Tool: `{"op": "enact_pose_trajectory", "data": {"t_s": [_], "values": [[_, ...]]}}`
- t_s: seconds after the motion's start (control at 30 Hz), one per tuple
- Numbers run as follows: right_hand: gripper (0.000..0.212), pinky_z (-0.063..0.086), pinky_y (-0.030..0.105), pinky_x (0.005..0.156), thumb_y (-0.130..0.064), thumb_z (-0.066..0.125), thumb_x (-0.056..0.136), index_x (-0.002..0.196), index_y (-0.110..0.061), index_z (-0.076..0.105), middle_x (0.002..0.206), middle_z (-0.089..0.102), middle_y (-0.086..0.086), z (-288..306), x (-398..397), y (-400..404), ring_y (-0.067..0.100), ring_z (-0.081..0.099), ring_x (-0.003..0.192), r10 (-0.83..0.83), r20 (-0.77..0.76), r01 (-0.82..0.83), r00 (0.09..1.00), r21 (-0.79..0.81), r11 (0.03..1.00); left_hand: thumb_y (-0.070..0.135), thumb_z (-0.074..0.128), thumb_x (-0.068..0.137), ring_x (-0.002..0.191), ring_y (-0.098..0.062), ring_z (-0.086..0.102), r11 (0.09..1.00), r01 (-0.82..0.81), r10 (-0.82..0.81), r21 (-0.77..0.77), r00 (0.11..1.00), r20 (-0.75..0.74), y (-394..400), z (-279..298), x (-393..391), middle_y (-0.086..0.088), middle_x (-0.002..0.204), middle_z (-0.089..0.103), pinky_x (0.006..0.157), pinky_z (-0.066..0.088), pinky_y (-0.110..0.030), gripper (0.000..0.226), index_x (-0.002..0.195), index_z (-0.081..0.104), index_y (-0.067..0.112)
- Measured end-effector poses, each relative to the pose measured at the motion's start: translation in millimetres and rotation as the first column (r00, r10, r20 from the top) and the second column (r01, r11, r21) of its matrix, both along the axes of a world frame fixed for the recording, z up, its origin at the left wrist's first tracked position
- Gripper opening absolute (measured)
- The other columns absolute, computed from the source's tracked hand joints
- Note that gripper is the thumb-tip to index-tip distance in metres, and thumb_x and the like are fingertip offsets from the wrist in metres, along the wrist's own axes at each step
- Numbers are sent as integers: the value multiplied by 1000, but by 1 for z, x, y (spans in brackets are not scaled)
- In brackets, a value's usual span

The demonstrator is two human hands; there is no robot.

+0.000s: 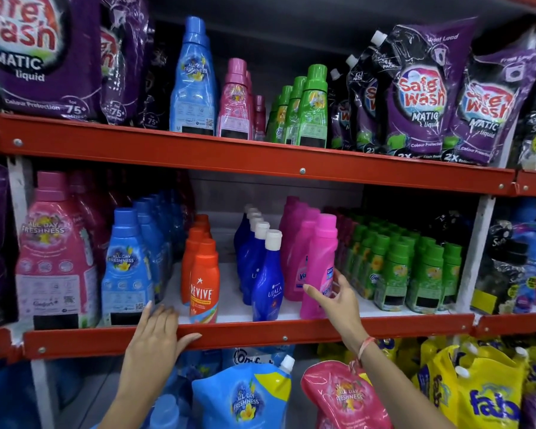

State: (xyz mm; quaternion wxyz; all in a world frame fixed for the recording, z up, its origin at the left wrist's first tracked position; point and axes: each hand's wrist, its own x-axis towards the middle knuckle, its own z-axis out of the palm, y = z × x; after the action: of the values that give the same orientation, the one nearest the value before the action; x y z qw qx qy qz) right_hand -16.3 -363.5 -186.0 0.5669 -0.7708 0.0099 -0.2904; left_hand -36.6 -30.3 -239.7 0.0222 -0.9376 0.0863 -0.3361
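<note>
My right hand [338, 300] reaches onto the middle shelf, thumb and fingers spread on either side of the front pink bottle [321, 258], touching its lower label without a closed grip. My left hand [155, 334] lies flat with straight fingers on the red front rail of the middle shelf [260, 332], just left of an orange Revive bottle [204, 280]. A dark blue Ujala bottle [268, 283] with a white cap stands between the orange and pink rows.
Light blue bottles [127, 267] and a large pink bottle [56, 252] stand at left, green bottles [396, 270] at right. The upper shelf [260, 156] carries bottles and purple Safe Wash pouches [421, 88]. Below hang blue [245, 394], pink [344, 394] and yellow pouches [489, 394].
</note>
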Motion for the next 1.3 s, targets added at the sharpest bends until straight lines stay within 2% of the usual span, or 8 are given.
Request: {"op": "enact_pose_trajectory", "data": {"t_s": [0.13, 0.23, 0.43, 0.7, 0.83, 0.9, 1.03, 1.3], "values": [[66, 50, 18, 76, -36, 81, 70, 124, -28, 45, 105, 64, -12, 2, -6, -4, -5, 59, 91, 42, -54, -44, 998, -31, 999, 62, 17, 90, 96, -31, 69, 1000, 25, -24, -13, 1000, 19, 0, 0, 0, -20, 93, 72, 104, 42, -46, 83, 96, 67, -4], [69, 44, 33, 101, -27, 77, 77, 135, -20, 41, 133, 55, 5, 5, -18, 4, 18, 54, 119, -20, -46, 14, 999, -132, 991, 61, 17, 91, 97, -31, 69, 996, 77, -75, -48, 996, 49, -2, 3, -2, -20, 95, 73, 105, 34, -44, 83, 97, 68, -5], [47, 29, 27, 101, -20, 68, 84, 128, -24, 52, 127, 44, -2, 15, -54, 67, 14, 35, 120, -166, 314, 231, 935, -184, 955, 60, 4, 88, 114, -24, 59, 934, 165, -194, -318, 979, -61, -12, 21, -10, -10, 112, 69, 116, 25, -39, 80, 118, 59, 10], [41, 44, 27, 104, -34, 48, 97, 133, -15, 50, 136, 56, 1, 34, -57, 158, 8, 55, 122, 536, -91, -505, 839, 236, 831, 72, 10, 83, 121, -29, 53, 363, 104, -392, -926, 919, -51, -28, 56, -11, -1, 114, 62, 94, 35, -33, 65, 104, 59, 35], [43, 52, 12, 52, -48, 33, 97, 77, -22, 60, 60, 73, -10, 37, -39, 168, -2, 70, 60, 703, -116, -601, 701, 436, 670, 91, 5, 63, 126, -23, 50, 160, 59, -542, -985, 839, -38, -24, 72, -6, -8, 140, 53, 112, 34, -45, 105, 135, 48, 28], [52, 51, 14, 54, -58, 30, 93, 88, -20, 65, 65, 74, -8, 39, -34, 169, 1, 70, 63, 697, -118, -599, 707, 424, 679, 85, 6, 66, 111, -17, 56, 103, 42, -568, -994, 823, -24, -24, 77, -4, -10, 138, 54, 96, 44, -30, 101, 137, 46, 25], [73, 55, 18, 61, -68, 25, 89, 125, -16, 60, 95, 77, 0, 42, -27, 172, 11, 73, 85, 720, -190, -603, 667, 430, 672, 82, 8, 65, 99, -13, 58, 57, 55, -607, -997, 794, 10, -20, 79, -7, -12, 135, 56, 87, 45, -26, 103, 137, 46, 19], [71, 51, 20, 73, -70, 20, 88, 125, -24, 57, 123, 66, 5, 48, -29, 176, 16, 63, 112, 759, -253, -629, 600, 437, 643, 92, 7, 62, 91, 6, 64, 155, 148, -581, -977, 814, 31, -2, 67, -16, 16, 109, 64, 91, 43, -26, 98, 126, 53, 34]]}}
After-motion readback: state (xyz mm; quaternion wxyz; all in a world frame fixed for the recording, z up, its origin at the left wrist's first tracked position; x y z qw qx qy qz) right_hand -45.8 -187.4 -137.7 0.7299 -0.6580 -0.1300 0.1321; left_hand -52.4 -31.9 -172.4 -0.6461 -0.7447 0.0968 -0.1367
